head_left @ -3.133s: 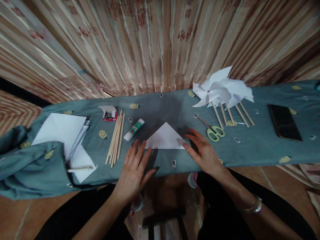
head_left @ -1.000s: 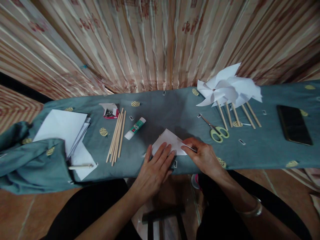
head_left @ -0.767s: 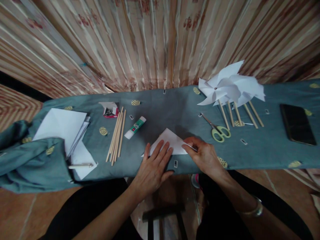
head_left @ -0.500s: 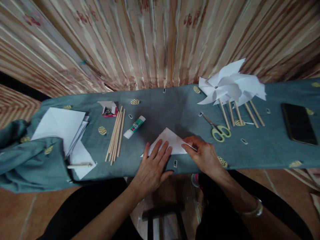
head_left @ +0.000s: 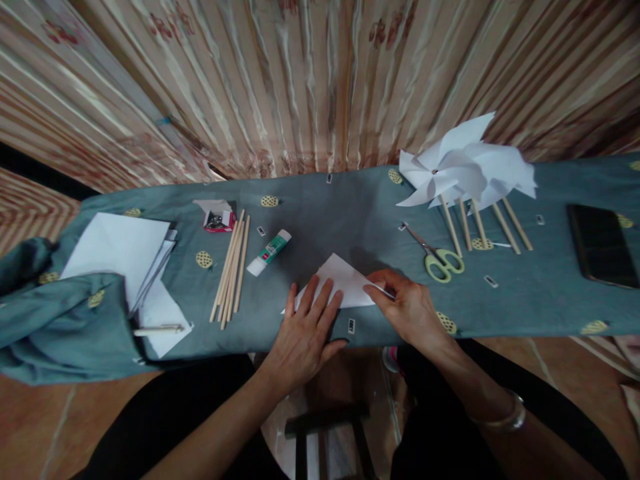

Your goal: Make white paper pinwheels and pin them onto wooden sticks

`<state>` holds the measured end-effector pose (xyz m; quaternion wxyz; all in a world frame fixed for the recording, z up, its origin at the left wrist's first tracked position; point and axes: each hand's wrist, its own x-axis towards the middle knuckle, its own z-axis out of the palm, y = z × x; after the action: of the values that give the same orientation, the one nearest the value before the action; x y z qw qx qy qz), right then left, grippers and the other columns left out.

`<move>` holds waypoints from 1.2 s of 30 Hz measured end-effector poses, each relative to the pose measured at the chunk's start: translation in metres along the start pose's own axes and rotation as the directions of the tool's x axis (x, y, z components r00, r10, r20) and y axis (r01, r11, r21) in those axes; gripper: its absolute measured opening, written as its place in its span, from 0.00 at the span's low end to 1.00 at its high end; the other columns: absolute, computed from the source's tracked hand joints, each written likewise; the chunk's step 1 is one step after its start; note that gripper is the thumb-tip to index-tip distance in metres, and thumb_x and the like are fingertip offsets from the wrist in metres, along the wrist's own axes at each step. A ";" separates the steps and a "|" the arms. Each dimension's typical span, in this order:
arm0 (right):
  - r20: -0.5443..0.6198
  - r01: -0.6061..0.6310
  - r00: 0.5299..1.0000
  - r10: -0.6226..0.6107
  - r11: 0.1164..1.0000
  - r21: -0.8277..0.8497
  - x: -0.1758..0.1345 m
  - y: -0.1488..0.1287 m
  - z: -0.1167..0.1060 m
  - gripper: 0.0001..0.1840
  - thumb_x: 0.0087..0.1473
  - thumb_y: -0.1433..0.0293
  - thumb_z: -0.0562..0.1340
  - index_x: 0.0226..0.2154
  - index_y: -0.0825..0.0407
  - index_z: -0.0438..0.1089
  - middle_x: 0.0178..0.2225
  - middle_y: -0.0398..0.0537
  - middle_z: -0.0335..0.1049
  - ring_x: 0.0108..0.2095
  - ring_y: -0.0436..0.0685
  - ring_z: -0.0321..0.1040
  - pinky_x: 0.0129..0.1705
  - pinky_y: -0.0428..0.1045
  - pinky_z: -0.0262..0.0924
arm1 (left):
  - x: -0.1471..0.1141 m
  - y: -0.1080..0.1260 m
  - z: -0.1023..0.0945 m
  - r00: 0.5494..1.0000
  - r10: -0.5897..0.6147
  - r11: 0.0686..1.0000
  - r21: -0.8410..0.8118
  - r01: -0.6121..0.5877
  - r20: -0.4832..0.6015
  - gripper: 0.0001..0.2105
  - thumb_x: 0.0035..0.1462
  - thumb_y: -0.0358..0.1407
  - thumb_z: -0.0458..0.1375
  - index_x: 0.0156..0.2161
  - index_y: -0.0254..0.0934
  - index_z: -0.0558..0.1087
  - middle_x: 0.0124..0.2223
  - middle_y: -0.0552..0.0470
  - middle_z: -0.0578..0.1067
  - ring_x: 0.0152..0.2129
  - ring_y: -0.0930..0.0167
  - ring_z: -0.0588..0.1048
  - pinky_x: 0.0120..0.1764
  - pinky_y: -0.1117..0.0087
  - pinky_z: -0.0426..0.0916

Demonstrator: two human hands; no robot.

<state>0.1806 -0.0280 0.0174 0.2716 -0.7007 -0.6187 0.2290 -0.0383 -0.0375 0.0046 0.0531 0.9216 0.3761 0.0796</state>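
A white sheet of paper folded into a triangle (head_left: 353,283) lies near the table's front edge, its peak pointing away from me. My left hand (head_left: 307,327) rests flat on its left part, fingers spread. At the right corner my right hand (head_left: 403,300) pinches the paper between thumb and fingers, and a thin edge sticks up there. Just beyond my left hand lies a glue stick (head_left: 270,253). Green-handled scissors (head_left: 435,257) lie open past my right hand.
Wooden sticks (head_left: 231,270) lie left of the glue, beside a small box of metal pins (head_left: 219,217). White paper (head_left: 120,247) is stacked at far left with a pen (head_left: 159,330). Paper pinwheels (head_left: 450,167) stand back right; a phone (head_left: 603,243) lies far right.
The view shifts very slightly. Both hands stay on the folded paper in nearly the same place.
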 end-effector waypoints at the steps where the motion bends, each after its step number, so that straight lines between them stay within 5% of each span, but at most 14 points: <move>1: 0.002 0.000 1.000 0.000 1.000 -0.001 0.000 0.000 0.000 0.11 0.54 0.63 0.60 0.36 0.49 0.75 0.28 0.46 0.78 0.27 0.57 0.72 0.31 0.49 0.62 | 0.000 0.000 0.000 1.000 -0.004 1.000 -0.002 0.004 0.002 0.35 0.63 0.53 0.47 0.67 0.32 0.52 0.68 0.36 0.57 0.66 0.49 0.51 0.61 0.40 0.48; 19: 0.013 0.007 1.000 -0.006 0.999 -0.044 0.002 -0.002 -0.001 0.09 0.54 0.65 0.61 0.35 0.50 0.75 0.29 0.46 0.78 0.28 0.57 0.73 0.32 0.49 0.63 | 0.000 0.001 0.001 1.000 -0.020 1.000 0.002 0.020 0.021 0.36 0.63 0.54 0.47 0.67 0.31 0.53 0.68 0.36 0.57 0.66 0.49 0.51 0.62 0.41 0.48; 23: -0.017 0.115 0.993 -0.118 0.987 -0.114 -0.002 -0.002 -0.001 0.10 0.57 0.65 0.60 0.38 0.51 0.73 0.32 0.49 0.77 0.32 0.59 0.73 0.36 0.52 0.66 | 0.001 0.002 0.000 1.000 -0.015 1.000 0.015 0.014 0.024 0.35 0.63 0.54 0.47 0.66 0.30 0.54 0.68 0.35 0.57 0.66 0.48 0.51 0.61 0.41 0.49; 28: -0.072 0.344 0.927 -0.367 0.913 -0.221 -0.009 -0.008 0.006 0.18 0.59 0.64 0.60 0.50 0.55 0.67 0.49 0.59 0.73 0.51 0.66 0.68 0.53 0.59 0.62 | 0.002 0.003 0.000 1.000 -0.007 0.999 0.053 0.006 0.027 0.36 0.62 0.54 0.48 0.66 0.29 0.55 0.68 0.35 0.57 0.65 0.47 0.52 0.61 0.40 0.49; 36: -0.076 0.367 0.914 -0.400 0.891 -0.268 -0.016 -0.014 0.025 0.26 0.56 0.61 0.62 0.53 0.58 0.64 0.55 0.64 0.67 0.56 0.69 0.62 0.58 0.64 0.56 | 0.002 0.004 0.000 0.998 -0.015 0.994 0.105 0.008 0.067 0.37 0.61 0.55 0.49 0.66 0.29 0.55 0.68 0.35 0.57 0.65 0.47 0.51 0.61 0.40 0.49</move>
<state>0.1516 -0.0398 0.0072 0.2610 -0.6063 -0.7498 0.0459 -0.0338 -0.0387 0.0058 0.0178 0.9231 0.3831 0.0284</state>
